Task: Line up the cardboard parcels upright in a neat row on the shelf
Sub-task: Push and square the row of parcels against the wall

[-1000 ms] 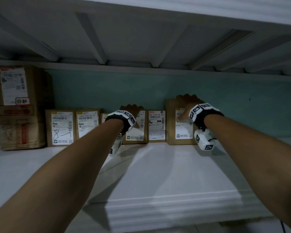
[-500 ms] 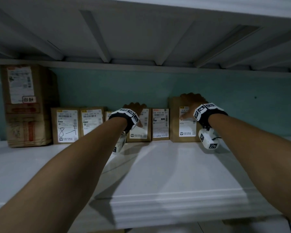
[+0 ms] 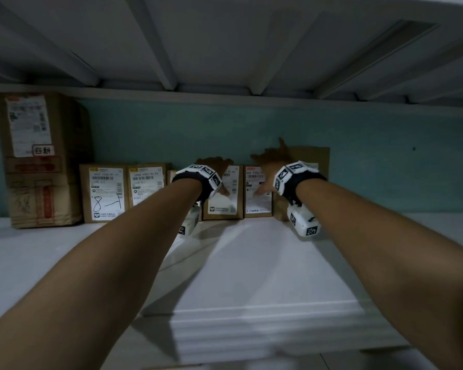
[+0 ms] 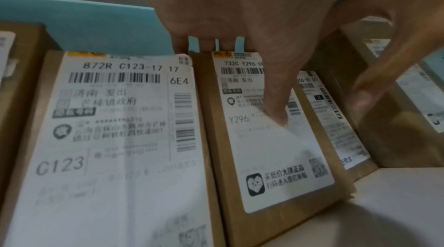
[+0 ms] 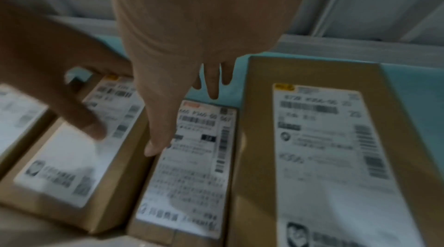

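on the shelf (image 3: pixel 251 263), seven upright parcels (image 3: pixel 104 193), two hands (image 3: pixel 214 165).

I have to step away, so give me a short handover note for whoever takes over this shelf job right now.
Left hand: fingers hooked over the top edge of the Y296 parcel, thumb on its label.
Right hand: open, thumb on the red-tab parcel, fingers reaching over its top.
Seven parcels stand upright along the back of the shelf, from the large box on the left to the tall parcel on the right.
Done: all upright, labels forward.
Left: probably only squaring up the middle two, then letting go.
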`<move>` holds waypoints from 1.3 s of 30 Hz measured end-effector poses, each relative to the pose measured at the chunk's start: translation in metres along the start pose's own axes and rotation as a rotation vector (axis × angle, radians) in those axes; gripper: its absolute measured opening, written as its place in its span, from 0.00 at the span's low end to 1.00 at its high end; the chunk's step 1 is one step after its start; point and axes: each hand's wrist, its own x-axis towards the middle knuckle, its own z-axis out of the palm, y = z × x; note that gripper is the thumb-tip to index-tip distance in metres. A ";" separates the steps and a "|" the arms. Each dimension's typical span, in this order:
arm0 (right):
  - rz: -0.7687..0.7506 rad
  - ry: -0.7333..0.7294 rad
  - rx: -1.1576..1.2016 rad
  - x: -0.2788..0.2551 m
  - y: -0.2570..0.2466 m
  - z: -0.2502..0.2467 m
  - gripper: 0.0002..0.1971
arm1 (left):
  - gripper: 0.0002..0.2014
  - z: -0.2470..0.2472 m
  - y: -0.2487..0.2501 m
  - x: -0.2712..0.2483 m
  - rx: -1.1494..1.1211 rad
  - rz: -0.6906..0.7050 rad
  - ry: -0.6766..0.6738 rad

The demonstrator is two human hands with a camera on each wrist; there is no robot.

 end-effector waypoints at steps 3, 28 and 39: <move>-0.004 -0.075 0.031 -0.004 -0.018 0.004 0.43 | 0.33 0.002 0.001 0.002 0.003 -0.017 -0.002; -0.035 0.235 0.022 0.012 -0.030 0.010 0.41 | 0.50 0.001 0.002 -0.002 -0.040 0.022 0.097; -0.049 0.233 0.021 0.008 -0.035 -0.037 0.41 | 0.71 -0.027 -0.022 -0.034 -0.154 -0.014 0.091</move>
